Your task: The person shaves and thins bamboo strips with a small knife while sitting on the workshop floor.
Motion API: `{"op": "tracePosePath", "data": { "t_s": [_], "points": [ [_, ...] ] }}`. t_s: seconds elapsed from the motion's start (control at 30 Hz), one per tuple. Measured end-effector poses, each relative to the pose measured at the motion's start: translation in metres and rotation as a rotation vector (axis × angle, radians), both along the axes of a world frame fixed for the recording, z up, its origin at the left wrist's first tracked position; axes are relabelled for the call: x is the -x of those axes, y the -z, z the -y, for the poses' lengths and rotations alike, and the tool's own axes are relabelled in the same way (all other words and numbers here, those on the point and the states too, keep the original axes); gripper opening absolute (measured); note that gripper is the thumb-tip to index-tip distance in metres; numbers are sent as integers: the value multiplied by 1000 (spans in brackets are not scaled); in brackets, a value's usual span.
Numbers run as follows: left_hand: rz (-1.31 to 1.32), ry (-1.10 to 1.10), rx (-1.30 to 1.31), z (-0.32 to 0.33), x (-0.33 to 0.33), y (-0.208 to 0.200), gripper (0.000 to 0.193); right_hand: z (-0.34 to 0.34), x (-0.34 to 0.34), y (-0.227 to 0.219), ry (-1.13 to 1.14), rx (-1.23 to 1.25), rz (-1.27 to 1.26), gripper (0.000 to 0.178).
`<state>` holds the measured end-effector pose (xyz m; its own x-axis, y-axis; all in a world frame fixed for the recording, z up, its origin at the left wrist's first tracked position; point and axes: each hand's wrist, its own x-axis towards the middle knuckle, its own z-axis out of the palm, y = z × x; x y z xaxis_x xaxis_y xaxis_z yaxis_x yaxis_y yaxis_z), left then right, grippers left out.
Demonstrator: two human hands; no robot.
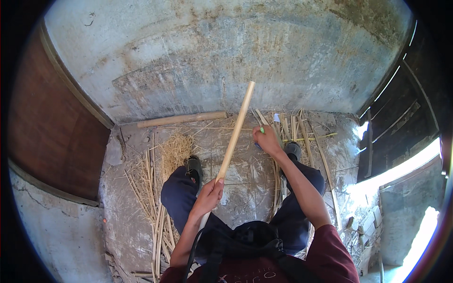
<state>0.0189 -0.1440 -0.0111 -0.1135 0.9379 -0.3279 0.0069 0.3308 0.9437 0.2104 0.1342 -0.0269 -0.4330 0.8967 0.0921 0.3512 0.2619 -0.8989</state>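
Note:
My left hand grips a long pale bamboo stick near its lower end; the stick slants up and away toward the wall. My right hand reaches forward to the floor and pinches a small green object, among split bamboo strips lying there. My knees in dark trousers and dark shoes frame the bare floor between them.
A thick bamboo pole lies along the foot of the grey plastered wall. Straw-like shavings and thin strips litter the floor on the left. A brown door stands left, a dark doorway with bright daylight right.

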Motion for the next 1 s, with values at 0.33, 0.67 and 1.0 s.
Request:
{"op": "tracePosePath", "data": {
  "t_s": [0.33,0.67,1.0],
  "points": [
    [132,8,43,-10,-1,-14,39,16,-10,-7,-45,-210,167,20],
    [187,16,48,-21,-3,-25,41,67,18,-6,-249,-559,266,29],
    [-124,22,-161,-31,-6,-6,32,95,31,-10,-345,-566,308,26]
  ]
}}
